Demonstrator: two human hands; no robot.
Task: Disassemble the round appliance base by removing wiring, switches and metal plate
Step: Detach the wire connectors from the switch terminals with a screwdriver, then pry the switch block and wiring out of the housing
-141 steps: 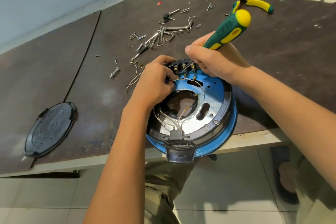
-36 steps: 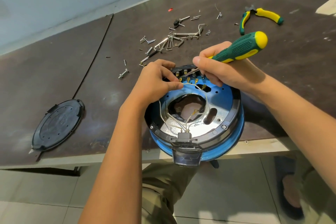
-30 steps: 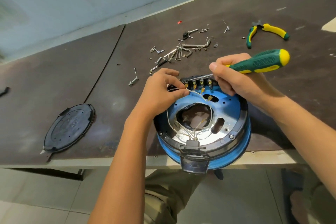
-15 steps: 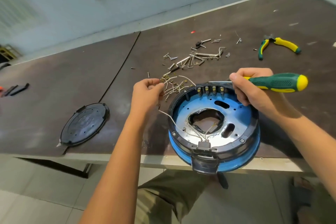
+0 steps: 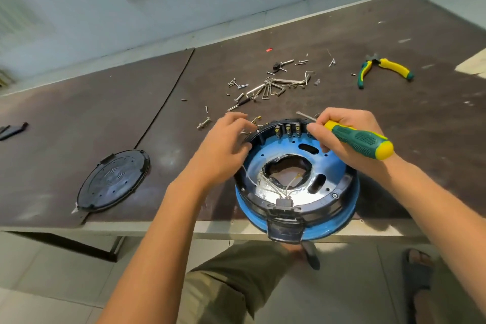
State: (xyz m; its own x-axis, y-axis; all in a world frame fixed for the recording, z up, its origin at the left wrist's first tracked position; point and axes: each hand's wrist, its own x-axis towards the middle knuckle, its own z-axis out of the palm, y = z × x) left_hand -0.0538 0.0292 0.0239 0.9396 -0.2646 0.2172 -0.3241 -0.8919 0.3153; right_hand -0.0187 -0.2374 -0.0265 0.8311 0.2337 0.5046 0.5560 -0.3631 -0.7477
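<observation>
The round appliance base, blue with a black inner ring, overhangs the table's near edge. Its blue metal plate shows inside, with a row of switches at the far rim. White wires run from the near connector; one leads under my left hand. That hand hovers blurred over the base's left rim and the loose wire ends; whether it pinches them is unclear. My right hand grips the green-yellow screwdriver, tip above the far rim.
A black round cover lies on the dark table to the left. Several screws and metal rods are scattered behind the base. Green-yellow pliers lie at the far right. A small black part sits at the left edge.
My left hand pulled the white wires off the switches and out to the left, then moved back toward the base's rim. The screwdriver lifted away from the switch terminals.
</observation>
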